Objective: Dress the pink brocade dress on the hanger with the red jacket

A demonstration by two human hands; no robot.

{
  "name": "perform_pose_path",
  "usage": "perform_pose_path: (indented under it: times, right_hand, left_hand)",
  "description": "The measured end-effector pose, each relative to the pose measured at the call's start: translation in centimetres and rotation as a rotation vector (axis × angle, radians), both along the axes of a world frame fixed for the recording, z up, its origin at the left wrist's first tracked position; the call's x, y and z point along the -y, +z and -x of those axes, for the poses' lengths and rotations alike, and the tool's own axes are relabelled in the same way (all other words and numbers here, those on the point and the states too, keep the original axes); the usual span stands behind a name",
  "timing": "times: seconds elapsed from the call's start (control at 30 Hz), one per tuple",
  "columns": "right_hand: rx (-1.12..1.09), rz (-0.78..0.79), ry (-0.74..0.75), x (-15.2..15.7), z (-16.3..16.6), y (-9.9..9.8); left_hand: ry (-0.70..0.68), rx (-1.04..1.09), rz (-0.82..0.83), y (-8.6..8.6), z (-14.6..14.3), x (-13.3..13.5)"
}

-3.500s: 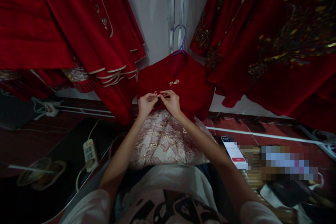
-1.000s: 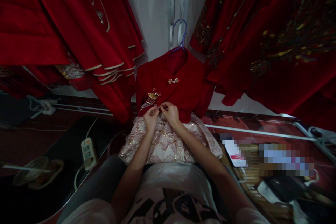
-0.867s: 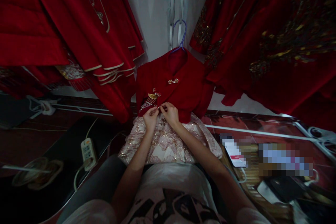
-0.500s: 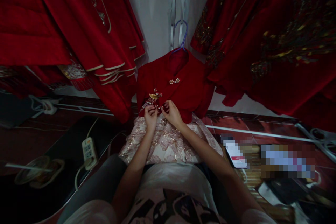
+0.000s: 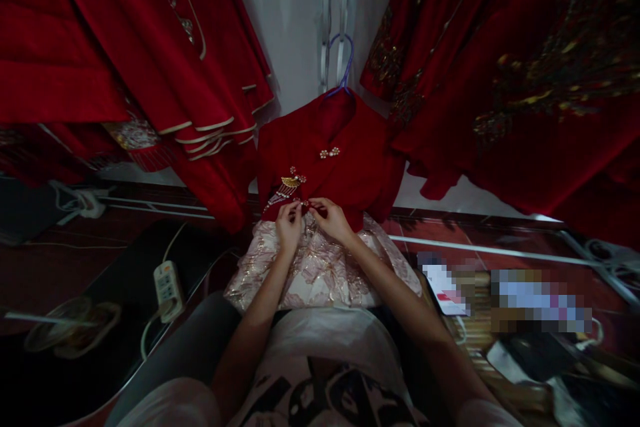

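Two bare hands meet at the lower front of a red jacket, which hangs from a purple hanger (image 5: 346, 67) with its neck opening uppermost. The left hand (image 5: 289, 223) and the right hand (image 5: 333, 219) are both drawn narrow, fingertips closed in a pinch on a small beaded ornament (image 5: 303, 203) near the hem. The light is dim, so which part each hand grips is hard to make out.

The red jacket (image 5: 373, 153) carries a second beaded ornament (image 5: 330, 153) higher up, below the neck, and a gold fan-shaped piece (image 5: 291, 182) with hanging strands just above the left hand. A pale patterned skirt (image 5: 325, 273) spreads under the hem, between the forearms.

The step in hand looks like close fingertip work on the lower ornament, with no finished result to be seen. As a judgement, the next move calls for a steady, light pinch from both sides, the cloth kept slack and the beaded strands clear of the fingers.
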State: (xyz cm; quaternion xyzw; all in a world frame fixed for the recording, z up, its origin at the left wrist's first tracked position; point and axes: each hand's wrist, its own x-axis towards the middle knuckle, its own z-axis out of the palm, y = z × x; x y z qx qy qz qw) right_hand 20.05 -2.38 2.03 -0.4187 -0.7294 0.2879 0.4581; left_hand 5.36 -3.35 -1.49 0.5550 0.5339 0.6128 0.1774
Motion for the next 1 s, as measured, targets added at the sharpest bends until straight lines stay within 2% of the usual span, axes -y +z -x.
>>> perform_pose_path:
  times: [0.13,0.3,0.5,0.67,0.73,0.87,0.93,1.0]
  right_hand:
    - [-0.084,0.070,0.034,-0.4,0.0,-0.9]
    - [-0.144,0.141,0.091,-0.6,-0.3,-0.8]
    - [-0.139,0.138,0.106,-0.2,-0.2,-0.4]
    - [-0.144,0.127,0.090,0.0,0.1,-0.4]
    - [-0.163,0.116,0.077,0.0,0.1,-0.4]
    - [-0.196,0.160,0.106,-0.4,-0.5,0.2]
    - [-0.183,0.227,0.194,-0.6,-1.6,1.2]
    - [-0.154,0.310,0.302,-0.6,-3.1,2.6]
  left_hand:
    - [-0.004,0.027,-0.011,-0.2,0.1,0.0]
    - [-0.090,0.173,0.033,-0.3,0.0,0.1]
    - [-0.071,0.270,0.025,-0.4,-0.1,0.1]
    - [-0.050,0.260,0.033,-0.4,-0.1,0.1]
    - [-0.107,0.270,0.054,-0.2,0.0,0.3]
    - [-0.349,0.378,0.185,1.0,0.3,0.3]
    - [-0.368,0.455,0.201,1.9,0.5,-0.3]
    - [-0.328,0.525,0.170,3.1,0.5,-1.3]
